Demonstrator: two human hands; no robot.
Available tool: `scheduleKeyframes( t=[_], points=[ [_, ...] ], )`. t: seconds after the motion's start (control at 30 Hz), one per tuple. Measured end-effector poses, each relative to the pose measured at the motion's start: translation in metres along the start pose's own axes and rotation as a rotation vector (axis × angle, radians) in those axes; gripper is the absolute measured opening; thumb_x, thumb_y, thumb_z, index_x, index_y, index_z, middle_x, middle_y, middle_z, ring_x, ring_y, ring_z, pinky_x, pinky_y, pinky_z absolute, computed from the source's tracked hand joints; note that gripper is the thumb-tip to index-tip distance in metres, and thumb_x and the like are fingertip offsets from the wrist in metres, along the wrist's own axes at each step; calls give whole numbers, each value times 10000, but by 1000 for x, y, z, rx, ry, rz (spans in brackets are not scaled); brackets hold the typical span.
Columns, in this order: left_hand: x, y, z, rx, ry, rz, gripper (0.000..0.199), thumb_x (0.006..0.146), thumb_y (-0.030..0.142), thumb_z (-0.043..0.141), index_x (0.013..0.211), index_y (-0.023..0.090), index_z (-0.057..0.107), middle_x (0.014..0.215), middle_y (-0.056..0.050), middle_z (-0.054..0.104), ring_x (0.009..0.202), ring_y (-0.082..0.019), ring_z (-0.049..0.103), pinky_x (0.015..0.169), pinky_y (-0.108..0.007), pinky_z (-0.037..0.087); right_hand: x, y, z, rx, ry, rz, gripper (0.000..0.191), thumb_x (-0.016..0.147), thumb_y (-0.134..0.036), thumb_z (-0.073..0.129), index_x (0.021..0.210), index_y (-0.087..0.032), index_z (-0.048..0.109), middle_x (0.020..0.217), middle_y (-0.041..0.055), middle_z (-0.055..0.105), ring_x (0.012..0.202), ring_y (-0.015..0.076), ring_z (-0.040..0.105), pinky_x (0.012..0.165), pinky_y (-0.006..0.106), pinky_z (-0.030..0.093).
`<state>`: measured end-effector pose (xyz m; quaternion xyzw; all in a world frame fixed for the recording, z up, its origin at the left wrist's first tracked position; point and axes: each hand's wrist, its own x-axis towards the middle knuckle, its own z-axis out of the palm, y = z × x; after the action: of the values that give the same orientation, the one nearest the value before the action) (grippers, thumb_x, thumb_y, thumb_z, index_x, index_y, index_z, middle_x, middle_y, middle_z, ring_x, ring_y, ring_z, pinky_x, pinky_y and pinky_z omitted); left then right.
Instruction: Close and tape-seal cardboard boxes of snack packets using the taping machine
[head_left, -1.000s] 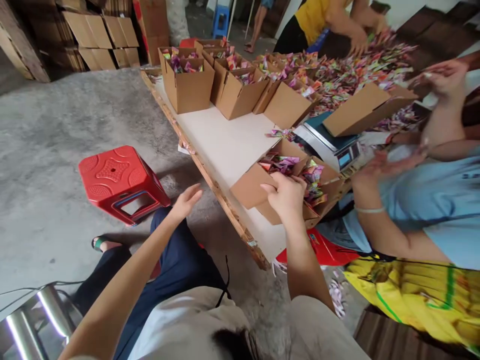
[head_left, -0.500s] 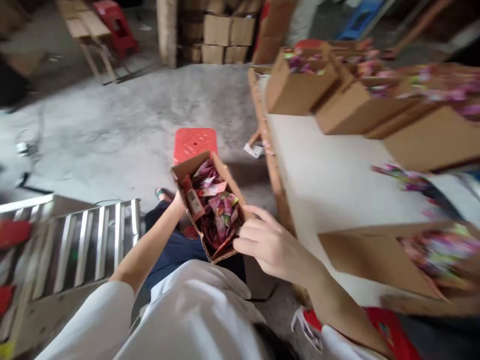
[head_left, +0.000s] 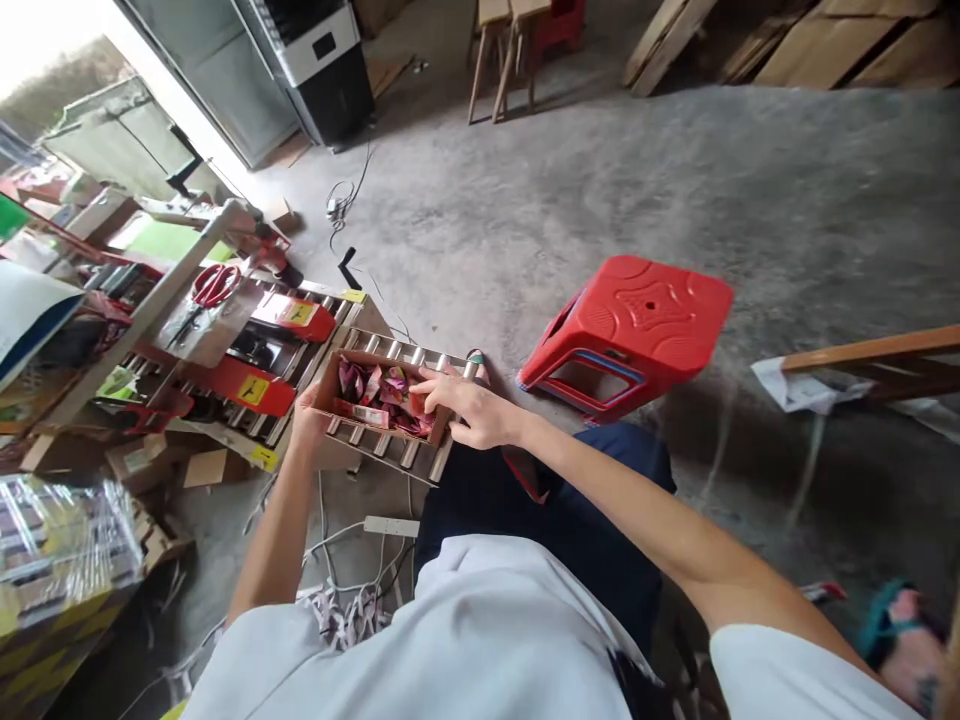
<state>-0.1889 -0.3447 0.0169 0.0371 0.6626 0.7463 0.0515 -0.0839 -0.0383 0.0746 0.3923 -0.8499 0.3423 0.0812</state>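
A small open cardboard box [head_left: 436, 432] is over the metal roller conveyor [head_left: 409, 455], in front of me to the left. Pink and purple foil packets [head_left: 386, 388] fill it, with a pale printed card among them. My left hand [head_left: 309, 415] grips the box's left end, its fingers partly hidden behind the wall. At the other end, my right hand [head_left: 471, 408] holds the right wall, fingers reaching over onto the packets and thumb outside. Whether the box rests fully on the rollers I cannot tell.
A red plastic stool [head_left: 649, 310] stands to my right. Left of the box is a machine with red guards [head_left: 259, 388] and red-handled scissors [head_left: 216, 285] on top. Cables and a power strip [head_left: 391, 526] lie below the conveyor. Wrapped stock [head_left: 67, 560] sits at lower left.
My view has swung left, from the table of boxes to the conveyor. The box has come with my hands over the rollers, and my right hand has closed on its end.
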Motion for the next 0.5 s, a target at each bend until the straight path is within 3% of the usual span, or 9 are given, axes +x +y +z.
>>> scheduleKeyframes(
  t=[0.07,0.1,0.2,0.27,0.3,0.33,0.4,0.5],
  points=[
    [0,8,-16,59,-24,90,437,648,507,852,969,221,778,1011,-52,738,923,-219,685,857,-343,546,11,-1,17,141,22,44,385,872,-154,557,1255,-185,576,1515,101,480,1507,243,271,1254,492,159],
    [1,17,-19,144,-117,123,395,669,491,844,960,229,788,1032,-58,734,954,-225,679,878,-342,537,17,1,27,206,-28,79,398,931,-234,532,1328,-209,546,1524,82,475,1497,233,295,1252,483,167],
    [8,51,-13,452,-578,146,401,817,558,704,1049,242,788,1187,-103,699,1146,-278,618,1024,-402,471,33,21,56,435,-249,243,473,1026,-474,395,1442,-268,485,1485,44,528,1416,220,433,1215,429,272],
    [15,73,-4,563,-834,133,559,817,672,637,1168,251,748,1292,-123,654,1229,-316,569,1090,-456,417,38,38,70,616,-295,330,619,1009,-626,317,1450,-229,492,1470,70,541,1377,231,479,1181,393,330],
    [18,80,-1,598,-905,134,648,763,718,661,1216,260,724,1318,-126,640,1239,-332,559,1101,-478,404,39,44,74,707,-277,347,707,982,-692,299,1437,-193,510,1466,95,541,1370,242,486,1171,388,345],
    [22,83,2,629,-936,140,724,690,738,714,1242,270,708,1321,-124,640,1232,-344,559,1099,-493,402,39,48,75,796,-240,349,776,957,-737,295,1416,-157,529,1458,123,544,1362,253,493,1159,389,362],
    [28,79,6,694,-877,157,701,625,694,791,1190,284,733,1256,-107,679,1187,-344,580,1085,-492,411,40,49,70,923,-121,336,815,935,-762,324,1354,-109,574,1402,167,583,1313,267,537,1110,405,421],
    [33,53,10,746,-589,195,352,771,575,721,916,261,783,1001,-76,742,1005,-285,643,1002,-438,463,48,34,51,892,112,290,632,997,-636,351,1268,-136,626,1299,143,652,1209,237,607,1053,409,474]
  ],
)
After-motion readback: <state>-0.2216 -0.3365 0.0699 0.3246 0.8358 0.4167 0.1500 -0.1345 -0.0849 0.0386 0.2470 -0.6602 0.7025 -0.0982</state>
